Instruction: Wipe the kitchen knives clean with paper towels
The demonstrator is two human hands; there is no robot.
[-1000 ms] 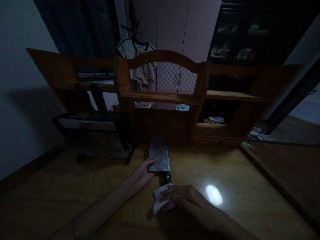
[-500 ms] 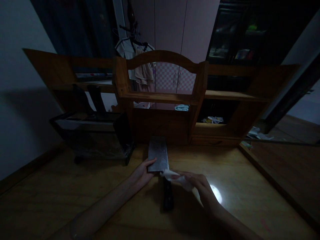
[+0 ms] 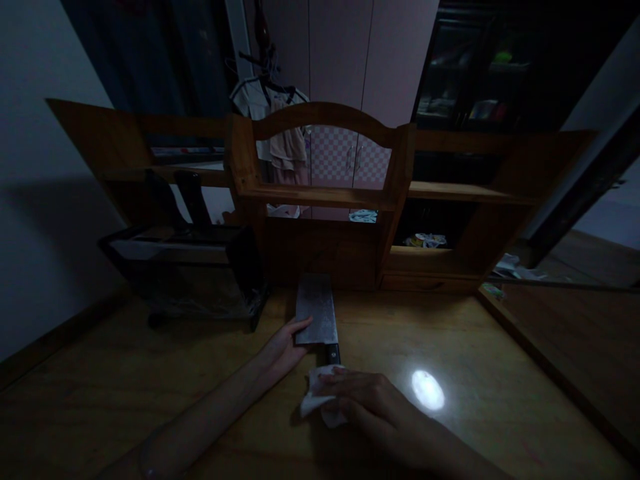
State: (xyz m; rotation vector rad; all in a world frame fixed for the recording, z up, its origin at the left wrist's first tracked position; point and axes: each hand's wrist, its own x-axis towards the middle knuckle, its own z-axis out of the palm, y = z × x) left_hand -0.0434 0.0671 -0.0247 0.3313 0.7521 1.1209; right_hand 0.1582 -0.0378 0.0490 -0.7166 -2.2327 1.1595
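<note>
A cleaver (image 3: 317,310) with a broad grey blade and a black handle is held above the wooden table, blade pointing away from me. My left hand (image 3: 286,347) grips the blade's lower left corner, thumb on top and fingers beneath. My right hand (image 3: 367,397) is closed around a white tissue (image 3: 317,393), which wraps the handle. Only the handle's upper end shows; the rest is hidden under tissue and fingers.
On the left stands a black-framed knife block (image 3: 190,280) with two dark-handled knives in it. A wooden shelf unit (image 3: 320,195) lines the table's (image 3: 240,427) back edge. A bright light reflection lies right of my right hand.
My right hand has moved the tissue from the base of the blade down and left onto the handle, covering most of it. My left hand and the blade have stayed put.
</note>
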